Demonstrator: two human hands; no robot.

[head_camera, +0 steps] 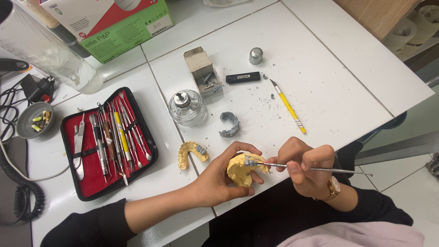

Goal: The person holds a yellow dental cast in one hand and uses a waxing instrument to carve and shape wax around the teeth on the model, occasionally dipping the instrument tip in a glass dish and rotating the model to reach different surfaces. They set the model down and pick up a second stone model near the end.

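My left hand [219, 180] is clamped around the yellow cast [242, 171], held just off the table [320, 82] edge above my lap. My right hand [306, 167] pinches the carver [311, 168]; its long axis runs level, tip pointing left onto the grey wax [250, 160] atop the cast. A second cast [192, 153] and the tool case [109, 142] lie to the left.

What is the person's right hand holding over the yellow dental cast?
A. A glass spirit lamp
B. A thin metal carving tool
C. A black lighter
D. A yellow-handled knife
B: the right hand grips a thin metal carving tool whose tip rests on the grey wax of the yellow dental cast, which the left hand holds. The yellow-handled knife lies on the table.
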